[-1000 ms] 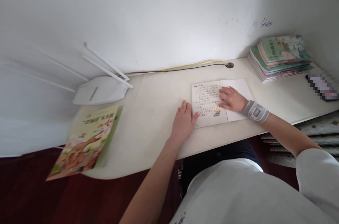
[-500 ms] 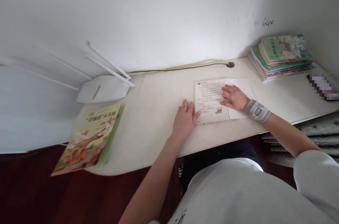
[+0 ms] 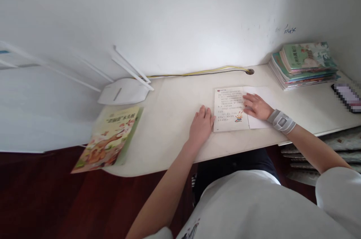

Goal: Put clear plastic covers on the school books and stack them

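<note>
An open book (image 3: 229, 118) lies on the white desk, its left page printed with lines of text and a small rabbit drawing, its right page mostly blank. My left hand (image 3: 200, 126) rests flat on the desk against the book's left edge, fingers extended and holding nothing. Across the middle of the book, my right hand (image 3: 257, 106) lies palm down near the fold, its fingers stretched toward the printed page. A grey wristband (image 3: 282, 121) is around my right wrist.
A picture book (image 3: 109, 137) overhangs the desk's left edge. Behind it stands a white router (image 3: 124, 92) with several antennas. Yellow and black cables (image 3: 194, 72) run along the wall to a hole. At the right are a stack of books (image 3: 304, 62) and a phone (image 3: 346, 96).
The view has shifted, so the desk and its items appear further right. My left thumb, earlier over the page's edge, now lies closer to my fingers, beside the book. My right hand stays on the book.
</note>
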`<state>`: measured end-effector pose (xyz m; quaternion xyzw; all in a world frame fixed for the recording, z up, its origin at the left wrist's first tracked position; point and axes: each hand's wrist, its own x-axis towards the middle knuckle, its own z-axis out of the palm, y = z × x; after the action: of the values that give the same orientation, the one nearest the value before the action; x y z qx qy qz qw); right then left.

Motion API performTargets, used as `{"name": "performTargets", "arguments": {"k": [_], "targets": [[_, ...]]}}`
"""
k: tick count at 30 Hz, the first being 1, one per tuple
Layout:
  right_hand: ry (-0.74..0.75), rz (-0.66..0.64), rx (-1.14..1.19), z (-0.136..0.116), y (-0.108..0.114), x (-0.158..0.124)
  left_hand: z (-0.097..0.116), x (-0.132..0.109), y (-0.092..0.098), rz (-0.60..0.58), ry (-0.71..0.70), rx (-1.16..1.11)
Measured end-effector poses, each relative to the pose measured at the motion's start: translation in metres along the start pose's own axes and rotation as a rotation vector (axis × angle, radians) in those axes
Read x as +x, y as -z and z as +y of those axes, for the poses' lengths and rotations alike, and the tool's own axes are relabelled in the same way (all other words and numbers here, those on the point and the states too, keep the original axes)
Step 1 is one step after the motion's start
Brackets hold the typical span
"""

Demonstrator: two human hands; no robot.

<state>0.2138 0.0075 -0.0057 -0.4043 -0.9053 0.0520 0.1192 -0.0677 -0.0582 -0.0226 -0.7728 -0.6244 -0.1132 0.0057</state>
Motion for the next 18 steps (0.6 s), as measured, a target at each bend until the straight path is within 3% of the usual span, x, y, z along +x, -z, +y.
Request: {"name": "performTargets", "arguments": {"k": [4,7,12,15,18], "targets": [[-0.008,0.033,0.036,0.001,-0.006,-0.003,0.007,-0.002,0.012,0.080,0.025,-0.154],[-0.007,0.052,0.046,0.001,-0.008,-0.003,0.014,0.007,0.028,0.063,0.163,-0.543],[0.002,0.069,0.065,0.003,-0.009,-0.003,0.007,0.037,0.048,-0.262,0.589,-1.435],[0.002,0.091,0.093,0.004,-0.011,-0.004,-0.004,0.051,0.049,-0.381,0.793,-1.594],[-0.004,0.121,0.168,0.004,-0.014,-0.003,-0.006,0.061,0.048,-0.497,0.759,-1.593]]}}
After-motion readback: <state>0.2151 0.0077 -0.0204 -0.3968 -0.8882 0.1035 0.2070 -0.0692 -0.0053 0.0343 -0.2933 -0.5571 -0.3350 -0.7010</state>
